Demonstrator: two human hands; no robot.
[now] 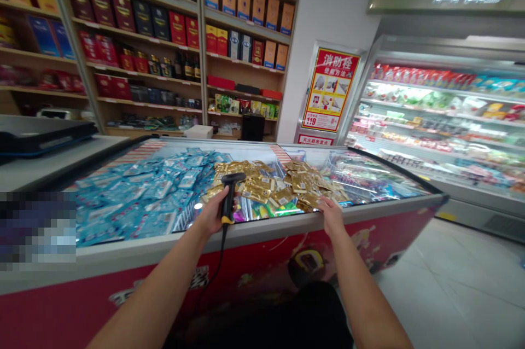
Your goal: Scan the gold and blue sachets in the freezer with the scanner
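Observation:
My left hand (213,216) is wrapped round the grip of a black barcode scanner (229,196) with a yellow band, its cable hanging down over the freezer front. The scanner head points toward a heap of gold packets (266,185) inside the chest freezer (254,228). My right hand (330,215) rests on the freezer's front rim, fingers stretched toward the gold packets at the right of the heap. Blue packets (143,196) fill the freezer's left section.
Wooden shelves (143,37) of boxed goods and bottles stand behind the freezer. An open refrigerated case (443,119) lines the right wall, with tiled floor (459,283) before it. A red fire-safety poster (330,89) hangs on the white pillar. A grey counter (49,157) sits at left.

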